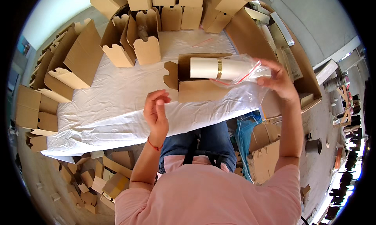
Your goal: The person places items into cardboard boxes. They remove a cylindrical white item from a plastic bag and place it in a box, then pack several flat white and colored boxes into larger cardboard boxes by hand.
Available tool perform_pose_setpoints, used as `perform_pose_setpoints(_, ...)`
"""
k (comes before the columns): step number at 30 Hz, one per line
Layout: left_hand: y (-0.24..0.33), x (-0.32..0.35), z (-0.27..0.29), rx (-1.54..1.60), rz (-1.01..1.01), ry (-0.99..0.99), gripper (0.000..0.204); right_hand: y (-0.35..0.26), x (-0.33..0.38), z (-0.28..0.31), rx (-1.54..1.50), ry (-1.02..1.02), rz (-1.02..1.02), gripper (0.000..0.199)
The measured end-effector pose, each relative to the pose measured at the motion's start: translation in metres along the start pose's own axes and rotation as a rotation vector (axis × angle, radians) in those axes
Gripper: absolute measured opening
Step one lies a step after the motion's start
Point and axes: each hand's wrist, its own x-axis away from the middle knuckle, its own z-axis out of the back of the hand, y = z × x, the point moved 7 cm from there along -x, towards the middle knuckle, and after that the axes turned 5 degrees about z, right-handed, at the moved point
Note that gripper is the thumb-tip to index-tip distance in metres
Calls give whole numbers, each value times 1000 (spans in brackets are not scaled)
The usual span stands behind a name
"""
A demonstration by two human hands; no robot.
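Observation:
A white cylinder (203, 68) with a gold band lies sideways above an open cardboard box (203, 91) on the table. A clear plastic bag (254, 88) with a red seal line covers its right part. My right hand (280, 79) grips the cylinder's right end through or beside the bag, thumb below and fingers above. Left of the box, my left hand (156, 111) is raised over the table's near side, fingers loosely bent and thumb apart, with nothing in it. A flap (171, 75) of the box stands out toward the left.
Open cardboard boxes (147, 48) line the white-covered table (117, 95) at the back and left. A large carton (250, 33) with white and brown packages stands at right. Cardboard pieces (117, 184) lie on the floor at left; blue plastic (243, 146) hangs beside my right leg.

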Motion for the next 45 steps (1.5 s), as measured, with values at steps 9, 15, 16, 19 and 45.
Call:
perform_pose_setpoints(9,19,19,-85,222,211,-474,40,42,47,-92,-261,47,123,50)
perform_pose_setpoints(15,19,19,-90,438,288,-441,41,29,48,-114,-161,239,193,13)
perform_pose_setpoints(16,20,17,-87,421,262,-436,39,27,48,-114,-139,269,236,12)
perform_pose_setpoints(19,25,16,-88,395,222,-431,33,31,49,-112,-175,314,288,10)
perform_pose_setpoints(45,62,-14,-54,-185,-68,-272,21,-55,78,-23,68,485,521,27)
